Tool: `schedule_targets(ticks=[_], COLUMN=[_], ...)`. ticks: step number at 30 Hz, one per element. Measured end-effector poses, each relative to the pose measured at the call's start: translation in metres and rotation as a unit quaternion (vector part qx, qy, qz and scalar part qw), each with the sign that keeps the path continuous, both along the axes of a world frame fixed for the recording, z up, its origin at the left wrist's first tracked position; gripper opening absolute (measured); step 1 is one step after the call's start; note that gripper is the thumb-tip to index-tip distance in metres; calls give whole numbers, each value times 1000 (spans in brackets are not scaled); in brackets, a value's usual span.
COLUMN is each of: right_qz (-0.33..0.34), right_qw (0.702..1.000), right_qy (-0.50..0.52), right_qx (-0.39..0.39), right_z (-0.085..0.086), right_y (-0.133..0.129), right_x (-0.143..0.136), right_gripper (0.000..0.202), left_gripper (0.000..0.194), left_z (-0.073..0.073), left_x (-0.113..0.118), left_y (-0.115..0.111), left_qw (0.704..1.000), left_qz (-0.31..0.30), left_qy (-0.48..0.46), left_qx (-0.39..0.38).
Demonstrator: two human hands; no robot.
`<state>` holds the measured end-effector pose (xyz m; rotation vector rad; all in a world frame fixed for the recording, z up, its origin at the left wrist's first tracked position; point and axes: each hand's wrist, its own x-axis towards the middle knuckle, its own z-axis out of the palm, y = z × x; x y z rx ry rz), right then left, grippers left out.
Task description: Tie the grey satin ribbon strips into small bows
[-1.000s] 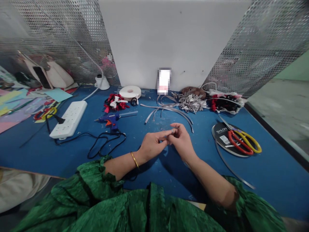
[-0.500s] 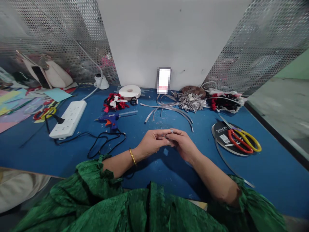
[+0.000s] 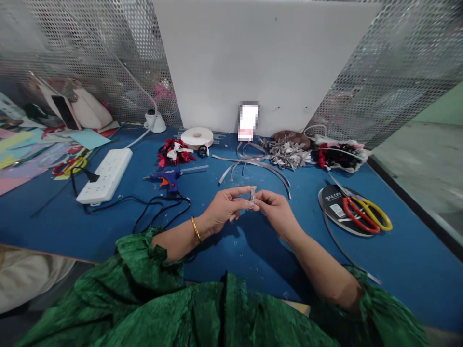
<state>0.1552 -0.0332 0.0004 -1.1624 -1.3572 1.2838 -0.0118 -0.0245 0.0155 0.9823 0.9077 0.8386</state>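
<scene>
A short piece of grey ribbon stands upright between my two hands, above the blue table. My left hand grips it from the left, with the index finger at its top end and the thumb lower down. From the right, the thumb and fingertips of my right hand pinch its lower part. Whether the piece is folded or knotted is too small to tell. Beyond my hands lie loose grey ribbon strips and a heap of grey ribbon bows.
Left are a blue glue gun, its cord and a white power strip. A white ribbon roll and red bows sit behind. Scissors rest on a black ribbon spool at right. A lit phone leans on the white board.
My fingers have moved apart a little, and the grey ribbon piece now shows upright between them. The view has shifted slightly; the things on the table stay in place.
</scene>
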Motion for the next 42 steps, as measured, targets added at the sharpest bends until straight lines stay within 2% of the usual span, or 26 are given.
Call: schedule_targets(ticks=[5,8,14,17,20,22,24,27,30,36,38,42], right_qz=[5,6,-15,-59,-95,-79,-48,-29,-42,-37,-31,-19], right_qw=[975,958,978,992,991,982,977,987,995,992,993,995], right_qy=[-184,-229,-155,-54,86,169,207,160,78,-14,-13,-12], right_qx=[123,171,142,96,37,-6,-26,-2,37,118,113,96], right_z=[2,7,13,10,4,2,1,4,5,6,7,7], right_y=[-2,-2,-2,-3,-3,-3,-4,-7,-13,-19,-16,-8], right_x=[4,9,11,5,-2,-5,-8,-10,-12,-12,-9,-1], right_gripper=[20,22,20,21,28,30,28,29,34,34,34,35], left_gripper=[59,59,58,57,56,56,56,52,43,36,40,53], left_z=[-3,-3,-1,-2,-5,-6,-7,-8,-12,-21,-19,-12], left_x=[1,2,0,0,0,1,2,4,7,8,6,2], left_y=[3,4,6,6,6,5,5,4,4,3,4,6], left_qw=[999,998,999,999,999,999,998,996,990,969,975,994], left_qz=[38,41,35,25,16,19,28,26,32,32,23,-29], left_qy=[29,37,33,27,26,32,46,75,92,156,151,94], left_qx=[20,34,21,8,9,13,19,45,107,190,161,42])
